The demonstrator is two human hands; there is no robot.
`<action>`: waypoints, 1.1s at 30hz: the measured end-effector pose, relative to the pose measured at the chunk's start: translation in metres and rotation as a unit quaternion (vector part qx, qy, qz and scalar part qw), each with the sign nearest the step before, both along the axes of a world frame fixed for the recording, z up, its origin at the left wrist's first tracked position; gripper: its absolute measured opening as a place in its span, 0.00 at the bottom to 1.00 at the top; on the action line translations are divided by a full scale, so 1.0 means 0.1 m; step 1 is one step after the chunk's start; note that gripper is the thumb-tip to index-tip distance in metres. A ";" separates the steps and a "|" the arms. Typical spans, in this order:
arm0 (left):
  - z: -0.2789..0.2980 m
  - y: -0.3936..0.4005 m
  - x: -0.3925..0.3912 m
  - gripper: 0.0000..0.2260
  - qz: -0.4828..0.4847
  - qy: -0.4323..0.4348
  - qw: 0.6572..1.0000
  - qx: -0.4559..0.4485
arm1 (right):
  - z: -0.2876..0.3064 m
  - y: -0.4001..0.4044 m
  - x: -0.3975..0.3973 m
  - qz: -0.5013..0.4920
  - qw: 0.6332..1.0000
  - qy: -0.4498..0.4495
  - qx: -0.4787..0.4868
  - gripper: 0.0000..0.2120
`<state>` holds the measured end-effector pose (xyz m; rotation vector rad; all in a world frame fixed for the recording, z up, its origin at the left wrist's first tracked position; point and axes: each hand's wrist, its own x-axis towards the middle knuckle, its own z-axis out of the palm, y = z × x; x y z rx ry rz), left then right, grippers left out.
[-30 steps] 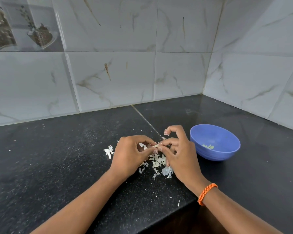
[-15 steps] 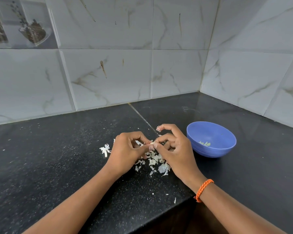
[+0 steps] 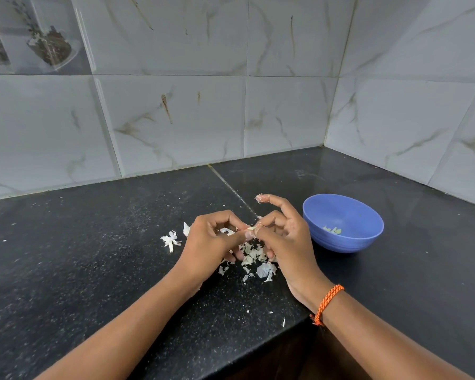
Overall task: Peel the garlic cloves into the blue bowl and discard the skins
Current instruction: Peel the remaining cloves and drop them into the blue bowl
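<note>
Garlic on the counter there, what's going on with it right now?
A person is peeling a garlic clove, pinching it between the fingertips of the left hand and right hand above the black countertop. A pile of papery garlic skins lies under the hands, not yet discarded. The blue bowl stands to the right, holding a few peeled pieces. An orange bracelet is on the right wrist.

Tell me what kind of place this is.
Most likely a home kitchen corner: a black speckled stone countertop meets marble-look wall tiles, and garlic skins lie scattered beside a blue bowl holding a few peeled cloves.
</note>
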<state>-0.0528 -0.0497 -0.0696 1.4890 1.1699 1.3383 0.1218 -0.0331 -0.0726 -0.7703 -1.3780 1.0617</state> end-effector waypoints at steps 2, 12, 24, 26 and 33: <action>0.00 -0.01 0.00 0.04 -0.017 -0.040 0.999 -0.024 | -0.01 0.01 0.00 0.005 1.000 -0.001 0.000 0.26; 0.03 0.02 -0.04 0.07 -0.004 -0.096 0.994 -0.047 | -0.04 0.04 0.04 -0.011 0.999 -0.030 0.024 0.19; -0.02 0.07 -0.07 0.05 0.050 -0.038 0.998 0.019 | -0.05 0.03 0.01 -0.091 0.975 -0.170 0.107 0.24; -0.03 0.08 -0.08 0.04 0.055 -0.027 0.998 0.026 | -0.06 0.03 0.03 -0.088 0.976 -0.167 0.109 0.23; -0.02 0.09 -0.08 0.04 0.061 0.050 0.995 0.056 | -0.04 0.01 0.02 -0.115 0.964 -0.201 0.132 0.16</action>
